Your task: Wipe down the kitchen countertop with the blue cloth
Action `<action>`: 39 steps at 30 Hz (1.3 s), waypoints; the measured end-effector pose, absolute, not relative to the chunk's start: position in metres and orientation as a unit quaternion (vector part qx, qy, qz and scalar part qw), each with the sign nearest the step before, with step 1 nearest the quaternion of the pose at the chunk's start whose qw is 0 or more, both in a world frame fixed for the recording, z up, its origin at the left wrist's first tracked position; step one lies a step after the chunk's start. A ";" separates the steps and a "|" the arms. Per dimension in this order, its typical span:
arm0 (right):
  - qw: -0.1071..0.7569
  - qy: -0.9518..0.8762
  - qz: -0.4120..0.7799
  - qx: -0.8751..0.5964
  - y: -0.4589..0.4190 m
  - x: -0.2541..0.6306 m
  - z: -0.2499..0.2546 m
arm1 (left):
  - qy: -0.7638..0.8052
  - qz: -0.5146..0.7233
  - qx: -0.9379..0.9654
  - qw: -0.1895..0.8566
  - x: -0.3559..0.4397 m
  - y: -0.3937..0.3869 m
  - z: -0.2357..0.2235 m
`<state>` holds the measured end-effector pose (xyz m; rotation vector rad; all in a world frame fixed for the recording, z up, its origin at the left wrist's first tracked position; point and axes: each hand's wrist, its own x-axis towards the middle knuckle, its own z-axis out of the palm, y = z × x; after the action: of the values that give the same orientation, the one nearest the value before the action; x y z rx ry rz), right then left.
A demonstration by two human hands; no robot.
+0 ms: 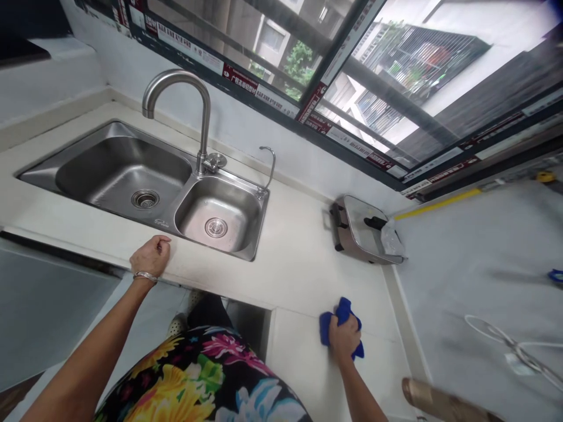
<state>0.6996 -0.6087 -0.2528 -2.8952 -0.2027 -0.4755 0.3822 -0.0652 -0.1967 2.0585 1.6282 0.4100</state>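
My right hand (345, 337) grips a bunched blue cloth (344, 309) and presses it on the white countertop (303, 275), right of the sink. Parts of the cloth stick out around the fingers. Curled into a fist, my left hand (151, 256) rests at the counter's front edge, just before the sink; nothing shows in it. A bracelet circles that wrist. The steel double sink (176, 211) has a larger basin on the left and a smaller one on the right, with no water standing in either.
A tall curved faucet (206, 126) rises behind the sink, with a thin small tap (273, 167) to its right. An electric pan with a glass lid (365, 228) stands in the back right corner. A brown roll (440, 401) lies at lower right, near white cables (519, 351) on the wall.
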 end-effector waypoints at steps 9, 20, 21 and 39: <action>0.159 -0.210 -0.142 -0.954 -0.465 0.690 -0.248 | 0.603 0.139 0.749 0.236 0.385 -0.067 -0.191; 0.160 -0.392 -0.083 -0.902 -0.329 0.639 -0.234 | 0.625 0.129 0.739 0.216 0.386 -0.067 -0.195; 0.160 -0.409 -0.081 -0.895 -0.328 0.632 -0.233 | 0.627 0.129 0.737 0.217 0.386 -0.067 -0.194; 0.188 -0.405 -0.060 -0.893 -0.487 0.668 -0.231 | 0.634 0.100 0.748 0.171 0.391 -0.061 -0.187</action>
<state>0.6676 -0.4869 -0.2305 -2.5121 -1.1401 -0.1694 0.3908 -0.0613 -0.1869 2.1238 1.7990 0.2853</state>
